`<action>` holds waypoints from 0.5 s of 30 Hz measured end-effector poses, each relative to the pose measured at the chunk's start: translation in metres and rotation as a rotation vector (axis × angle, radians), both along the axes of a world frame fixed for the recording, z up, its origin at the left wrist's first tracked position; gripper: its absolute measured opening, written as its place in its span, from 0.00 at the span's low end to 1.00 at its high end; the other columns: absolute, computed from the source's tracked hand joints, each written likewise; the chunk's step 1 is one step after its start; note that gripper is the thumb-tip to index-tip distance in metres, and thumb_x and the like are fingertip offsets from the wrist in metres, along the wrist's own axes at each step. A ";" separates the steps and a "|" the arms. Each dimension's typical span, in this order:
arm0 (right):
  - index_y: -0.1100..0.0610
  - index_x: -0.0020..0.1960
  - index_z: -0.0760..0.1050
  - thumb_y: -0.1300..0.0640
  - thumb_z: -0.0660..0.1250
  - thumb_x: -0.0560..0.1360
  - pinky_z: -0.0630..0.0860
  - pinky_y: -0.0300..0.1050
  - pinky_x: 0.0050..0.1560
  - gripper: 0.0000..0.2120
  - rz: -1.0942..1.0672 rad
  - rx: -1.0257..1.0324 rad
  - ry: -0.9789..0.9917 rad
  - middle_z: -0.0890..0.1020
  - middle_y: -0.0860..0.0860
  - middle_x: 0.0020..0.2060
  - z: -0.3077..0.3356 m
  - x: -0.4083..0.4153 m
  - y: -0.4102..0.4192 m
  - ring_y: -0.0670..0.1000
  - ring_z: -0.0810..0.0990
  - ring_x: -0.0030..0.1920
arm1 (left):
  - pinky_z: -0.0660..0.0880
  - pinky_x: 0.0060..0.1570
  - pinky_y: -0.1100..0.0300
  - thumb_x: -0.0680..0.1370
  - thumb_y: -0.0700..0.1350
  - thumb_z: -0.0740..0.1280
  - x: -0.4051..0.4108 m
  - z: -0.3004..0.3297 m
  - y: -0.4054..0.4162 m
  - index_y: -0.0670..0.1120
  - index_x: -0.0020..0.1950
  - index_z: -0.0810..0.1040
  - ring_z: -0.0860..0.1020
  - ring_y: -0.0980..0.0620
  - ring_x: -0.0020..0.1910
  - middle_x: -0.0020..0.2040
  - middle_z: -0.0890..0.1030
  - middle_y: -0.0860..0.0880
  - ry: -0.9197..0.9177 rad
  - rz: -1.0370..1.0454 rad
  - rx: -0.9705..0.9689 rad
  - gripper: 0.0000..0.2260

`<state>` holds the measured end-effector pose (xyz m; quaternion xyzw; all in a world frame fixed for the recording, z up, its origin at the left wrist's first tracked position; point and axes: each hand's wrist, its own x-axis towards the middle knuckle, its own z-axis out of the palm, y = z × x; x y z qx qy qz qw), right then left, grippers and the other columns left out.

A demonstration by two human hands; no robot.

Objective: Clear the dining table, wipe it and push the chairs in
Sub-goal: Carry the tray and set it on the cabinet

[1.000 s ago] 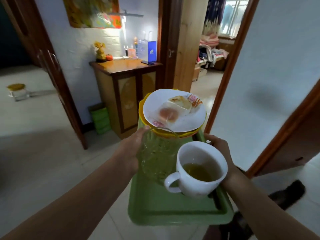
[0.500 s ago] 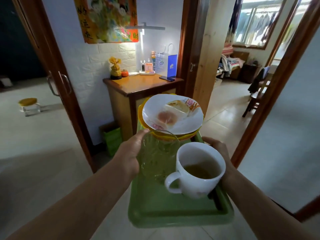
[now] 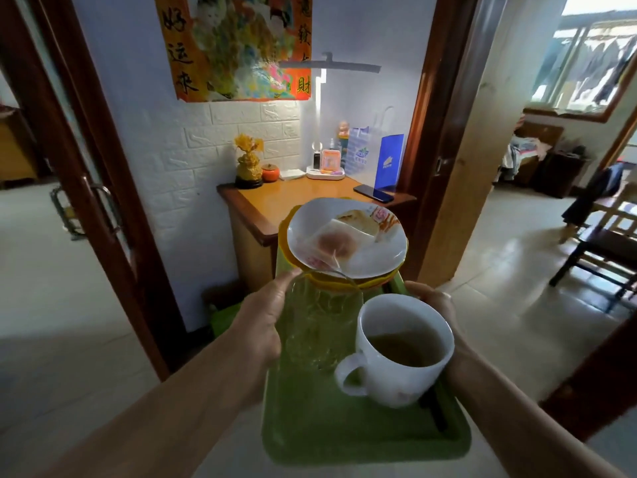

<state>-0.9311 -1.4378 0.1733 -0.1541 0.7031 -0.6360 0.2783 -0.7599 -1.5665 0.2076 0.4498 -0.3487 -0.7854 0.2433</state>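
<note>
I carry a green tray in front of me with both hands. My left hand grips its left edge, pressed against a clear glass standing on the tray. My right hand holds the right edge, mostly hidden behind a white cup with brownish liquid in it. At the tray's far end a white plate with food scraps and a wrapper lies on top of yellow dishes.
A wooden cabinet with a phone, bags and ornaments stands straight ahead against the white wall. A dark door frame is on the left. On the right a doorway opens to a room with wooden chairs. Tiled floor lies all around.
The view has turned to the right and lifted: the cabinet sits closer and more central, and the room with the chairs shows more. Both hands keep the same hold on the tray.
</note>
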 end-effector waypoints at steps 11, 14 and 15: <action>0.51 0.48 0.80 0.68 0.66 0.74 0.77 0.62 0.54 0.13 0.105 0.097 0.257 0.83 0.58 0.49 -0.021 -0.158 -0.195 0.62 0.81 0.51 | 0.77 0.35 0.53 0.71 0.49 0.73 -0.152 -0.016 -0.182 0.40 0.49 0.80 0.81 0.43 0.37 0.33 0.83 0.40 0.022 0.074 0.021 0.14; 0.59 0.60 0.77 0.68 0.66 0.74 0.76 0.61 0.57 0.15 0.090 0.115 0.222 0.81 0.59 0.53 -0.023 -0.199 -0.246 0.60 0.80 0.55 | 0.75 0.34 0.54 0.71 0.48 0.72 -0.192 -0.020 -0.233 0.40 0.50 0.79 0.80 0.43 0.36 0.35 0.83 0.40 0.022 0.072 0.007 0.14; 0.59 0.59 0.78 0.68 0.66 0.74 0.76 0.61 0.57 0.14 0.091 0.119 0.235 0.81 0.57 0.52 -0.026 -0.212 -0.261 0.60 0.80 0.54 | 0.74 0.33 0.54 0.72 0.48 0.71 -0.205 -0.020 -0.248 0.40 0.46 0.79 0.79 0.43 0.35 0.30 0.82 0.41 0.025 0.068 0.009 0.11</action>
